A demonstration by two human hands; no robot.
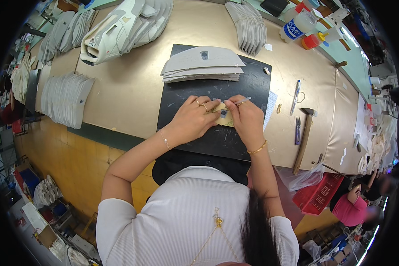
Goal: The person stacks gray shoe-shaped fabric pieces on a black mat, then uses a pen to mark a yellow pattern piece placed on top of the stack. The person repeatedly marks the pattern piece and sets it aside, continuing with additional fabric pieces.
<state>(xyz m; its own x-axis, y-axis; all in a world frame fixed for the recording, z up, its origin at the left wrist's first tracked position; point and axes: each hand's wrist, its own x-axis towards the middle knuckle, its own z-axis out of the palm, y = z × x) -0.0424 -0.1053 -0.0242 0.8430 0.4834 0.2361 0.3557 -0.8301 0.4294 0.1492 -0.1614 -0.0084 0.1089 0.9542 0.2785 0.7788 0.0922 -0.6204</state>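
Note:
Over the black mat [177, 146] my left hand [194, 116] and my right hand [248, 122] meet at a small pale-yellow piece [226, 119] with a dark mark in its middle. My left fingers press on its left side. The right thumb and fingers pinch its upper right part. A thin whitish tool [246, 99] pokes out by the right fingers; its kind I cannot make out. Just beyond my hands lies a stack of grey curved cut pieces [201, 60], the top one bearing a similar dark mark.
Right of the mat lie a hammer [303, 144], a blue pen [295, 95] and dark tweezers-like tool [298, 131]. Bottles [298, 26] stand at the far right. More grey stacks [66, 102] and shoe uppers [115, 33] sit left. A red crate [317, 193] is below the table's right edge.

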